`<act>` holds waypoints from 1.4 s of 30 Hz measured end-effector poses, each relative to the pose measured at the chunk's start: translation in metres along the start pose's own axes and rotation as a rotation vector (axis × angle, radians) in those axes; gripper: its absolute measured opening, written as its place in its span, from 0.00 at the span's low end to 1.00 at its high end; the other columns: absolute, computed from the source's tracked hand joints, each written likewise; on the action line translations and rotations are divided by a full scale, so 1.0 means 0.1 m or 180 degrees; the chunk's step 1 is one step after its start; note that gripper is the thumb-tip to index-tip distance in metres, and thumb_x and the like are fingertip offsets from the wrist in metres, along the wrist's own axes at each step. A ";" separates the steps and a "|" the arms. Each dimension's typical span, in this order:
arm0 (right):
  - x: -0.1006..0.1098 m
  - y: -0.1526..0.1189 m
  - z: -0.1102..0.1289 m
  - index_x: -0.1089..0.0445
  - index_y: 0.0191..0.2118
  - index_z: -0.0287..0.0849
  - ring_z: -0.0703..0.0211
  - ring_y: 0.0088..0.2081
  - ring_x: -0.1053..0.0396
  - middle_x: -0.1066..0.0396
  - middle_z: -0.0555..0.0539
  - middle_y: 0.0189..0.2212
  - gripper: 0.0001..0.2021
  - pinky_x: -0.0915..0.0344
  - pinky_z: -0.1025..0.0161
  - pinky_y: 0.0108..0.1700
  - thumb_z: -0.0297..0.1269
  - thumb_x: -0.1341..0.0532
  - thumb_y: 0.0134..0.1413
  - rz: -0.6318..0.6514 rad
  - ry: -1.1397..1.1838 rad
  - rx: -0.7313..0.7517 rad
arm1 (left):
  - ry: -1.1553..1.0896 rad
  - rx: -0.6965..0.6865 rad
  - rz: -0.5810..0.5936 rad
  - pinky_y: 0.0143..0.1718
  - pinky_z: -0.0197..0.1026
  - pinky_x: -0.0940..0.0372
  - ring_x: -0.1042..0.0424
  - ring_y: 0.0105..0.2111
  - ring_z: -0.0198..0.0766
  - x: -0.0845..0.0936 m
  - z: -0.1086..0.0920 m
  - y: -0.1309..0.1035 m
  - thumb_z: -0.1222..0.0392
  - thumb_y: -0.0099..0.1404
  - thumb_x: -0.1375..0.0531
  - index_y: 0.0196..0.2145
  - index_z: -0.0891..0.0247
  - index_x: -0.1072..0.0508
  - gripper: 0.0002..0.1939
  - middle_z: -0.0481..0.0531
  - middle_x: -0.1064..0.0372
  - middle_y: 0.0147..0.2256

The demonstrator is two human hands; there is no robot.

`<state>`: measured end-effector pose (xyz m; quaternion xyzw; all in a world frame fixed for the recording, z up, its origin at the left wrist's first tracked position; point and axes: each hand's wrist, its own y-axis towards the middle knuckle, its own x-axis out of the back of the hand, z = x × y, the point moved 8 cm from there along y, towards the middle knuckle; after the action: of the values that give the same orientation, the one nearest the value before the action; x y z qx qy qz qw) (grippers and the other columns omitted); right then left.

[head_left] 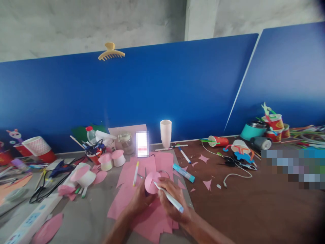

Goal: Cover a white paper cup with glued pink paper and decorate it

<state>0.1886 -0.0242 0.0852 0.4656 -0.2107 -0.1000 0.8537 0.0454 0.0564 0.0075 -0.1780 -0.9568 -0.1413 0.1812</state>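
Near the middle of the head view, my left hand [141, 200] is closed on the lower left edge of a round pink paper disc [149, 183]. Whether the disc sits on a cup cannot be told, since my fingers hide what is beneath it. A white marker [172, 200] with a light blue end is gripped in my right hand [170, 195]. Its tip touches or almost touches the disc's face. Pink paper sheets [149, 223] lie in an overlapping pile under both hands. Just behind the right hand shows a curved grey loop [164, 174], perhaps a scissor handle.
Left stand pink-topped white cups [118, 158], a power strip [33, 220] and stacked paper cups [38, 149]. Behind the pile are a lit phone [142, 144] and a white cup stack [166, 132]. A blue glue stick [184, 173], paper scraps [207, 184] and a cable [238, 174] lie right.
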 end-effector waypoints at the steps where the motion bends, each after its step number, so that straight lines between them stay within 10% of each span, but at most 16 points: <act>1: 0.00 0.00 0.00 0.31 0.48 0.48 0.53 0.47 0.22 0.22 0.47 0.36 0.13 0.24 0.59 0.49 0.27 0.44 0.61 0.0002 -0.0020 0.0001 | 0.0002 0.0000 -0.0003 0.46 0.50 0.25 0.21 0.44 0.52 0.00 0.00 0.00 0.55 0.59 0.35 0.53 0.65 0.28 0.25 0.61 0.21 0.47; 42: 0.03 0.03 0.03 0.31 0.42 0.48 0.51 0.43 0.21 0.23 0.47 0.30 0.11 0.23 0.57 0.45 0.26 0.44 0.58 0.0060 -0.0006 0.0047 | 0.0041 0.0055 -0.0041 0.47 0.51 0.26 0.23 0.45 0.52 0.02 -0.03 0.00 0.57 0.56 0.34 0.53 0.64 0.28 0.26 0.60 0.21 0.47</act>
<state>0.1900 -0.0262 0.0898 0.4698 -0.2166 -0.0909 0.8509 0.0449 0.0563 0.0111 -0.1693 -0.9580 -0.1352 0.1880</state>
